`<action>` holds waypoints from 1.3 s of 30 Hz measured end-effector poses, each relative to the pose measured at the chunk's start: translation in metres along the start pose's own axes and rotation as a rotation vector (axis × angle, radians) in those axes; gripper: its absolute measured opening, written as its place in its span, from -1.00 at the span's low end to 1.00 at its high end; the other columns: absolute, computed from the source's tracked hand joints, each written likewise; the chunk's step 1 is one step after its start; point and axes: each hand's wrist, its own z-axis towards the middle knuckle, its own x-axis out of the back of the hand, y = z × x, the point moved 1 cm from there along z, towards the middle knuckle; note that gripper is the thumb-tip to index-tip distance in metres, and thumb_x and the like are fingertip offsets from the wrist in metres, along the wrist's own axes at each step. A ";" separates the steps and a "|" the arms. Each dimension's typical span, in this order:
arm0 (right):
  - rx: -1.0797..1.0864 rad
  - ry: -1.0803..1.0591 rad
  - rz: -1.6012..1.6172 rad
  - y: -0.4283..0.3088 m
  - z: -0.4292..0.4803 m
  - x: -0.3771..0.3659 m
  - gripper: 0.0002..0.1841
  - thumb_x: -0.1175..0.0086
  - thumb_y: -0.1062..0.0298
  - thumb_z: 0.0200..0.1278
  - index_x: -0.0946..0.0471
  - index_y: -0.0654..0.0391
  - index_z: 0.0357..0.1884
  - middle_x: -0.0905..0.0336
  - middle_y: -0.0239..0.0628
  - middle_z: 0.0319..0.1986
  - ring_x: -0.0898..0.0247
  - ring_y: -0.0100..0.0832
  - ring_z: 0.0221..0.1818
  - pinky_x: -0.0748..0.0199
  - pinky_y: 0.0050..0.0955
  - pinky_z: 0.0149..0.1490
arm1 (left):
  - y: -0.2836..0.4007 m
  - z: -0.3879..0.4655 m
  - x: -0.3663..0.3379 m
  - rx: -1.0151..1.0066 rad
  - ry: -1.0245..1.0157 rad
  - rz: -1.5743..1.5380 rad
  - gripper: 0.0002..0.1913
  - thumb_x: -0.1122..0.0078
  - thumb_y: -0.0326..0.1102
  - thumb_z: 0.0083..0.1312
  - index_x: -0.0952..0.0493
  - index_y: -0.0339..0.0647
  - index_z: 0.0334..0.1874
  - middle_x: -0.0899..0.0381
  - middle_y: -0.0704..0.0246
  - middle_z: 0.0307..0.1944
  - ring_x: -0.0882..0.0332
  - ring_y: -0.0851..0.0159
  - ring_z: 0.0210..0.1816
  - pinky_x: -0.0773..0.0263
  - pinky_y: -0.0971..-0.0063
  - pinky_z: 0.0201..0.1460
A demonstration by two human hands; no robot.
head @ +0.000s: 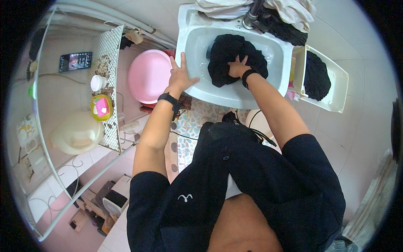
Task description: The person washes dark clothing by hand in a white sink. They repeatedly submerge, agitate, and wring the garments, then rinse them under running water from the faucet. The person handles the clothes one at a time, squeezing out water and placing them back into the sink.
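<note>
A white ceramic washbasin [196, 36] stands before me, with a bunched black cloth [225, 52] lying in the water inside it. My right hand [238, 66] presses on the middle of the cloth with its fingers spread; whether any fabric is gripped cannot be told. At the basin's left rim is my left hand [181, 75], fingers apart, holding nothing. A black band circles each wrist. Behind the basin bowl, a metal faucet [250, 19] rises between white cloths [291, 12] and a dark cloth [283, 30].
Left of the basin sits a pink plastic tub [149, 77]. A perforated shelf [113, 56] farther left holds a phone [75, 61], a white jar [98, 83] and a yellow soap dish [110, 108] with pink soap. On the right, a cream plastic bin [338, 91] contains another black cloth [316, 77].
</note>
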 end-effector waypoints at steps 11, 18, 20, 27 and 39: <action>0.272 -0.081 0.124 0.006 0.007 0.020 -0.59 0.24 0.31 0.26 -0.39 0.29 0.08 -0.36 0.03 0.08 -0.26 -0.02 0.15 0.02 0.21 0.21 | -0.008 0.002 -0.003 -0.007 0.024 0.054 0.26 -0.45 -0.07 -0.17 0.40 -0.01 0.42 0.34 -0.38 0.29 -0.23 -0.39 0.12 -0.29 0.21 0.17; 0.545 0.102 1.759 0.029 -0.133 0.138 -0.67 0.00 0.33 0.26 -0.44 0.19 0.05 -0.50 -0.27 -0.02 -0.45 -0.41 -0.07 -0.41 -0.42 0.06 | -0.009 0.001 0.002 -0.040 0.046 0.015 0.20 -0.40 -0.08 -0.11 0.39 0.02 0.42 0.31 -0.32 0.31 -0.22 -0.35 0.14 -0.32 0.18 0.14; 0.662 0.357 1.820 0.044 -0.170 0.153 -0.64 -0.02 0.28 0.25 -0.43 0.20 0.06 -0.51 -0.28 -0.03 -0.45 -0.39 -0.05 -0.40 -0.41 0.07 | -0.014 -0.002 -0.004 -0.043 0.072 0.021 0.16 -0.38 -0.07 -0.07 0.37 0.07 0.43 0.31 -0.24 0.34 -0.24 -0.27 0.14 -0.36 0.18 0.11; 0.107 0.835 1.844 0.157 -0.152 0.101 -0.65 0.02 0.37 0.19 -0.43 0.23 0.03 -0.52 -0.19 -0.07 -0.46 -0.31 -0.04 -0.43 -0.38 0.04 | -0.019 0.001 -0.003 -0.074 0.004 -0.032 0.19 -0.37 -0.05 -0.09 0.40 -0.01 0.42 0.29 -0.33 0.30 -0.19 -0.35 0.17 -0.31 0.15 0.15; -0.109 0.651 0.155 -0.049 -0.020 0.017 -0.31 -0.20 0.54 -0.21 -0.33 -0.15 0.10 0.44 -0.19 0.40 0.54 0.10 0.41 0.25 0.52 0.14 | -0.016 -0.007 0.012 -0.071 0.043 -0.049 0.11 -0.37 -0.12 -0.09 0.25 0.01 0.43 0.27 -0.30 0.31 -0.29 -0.31 0.07 -0.36 0.11 0.09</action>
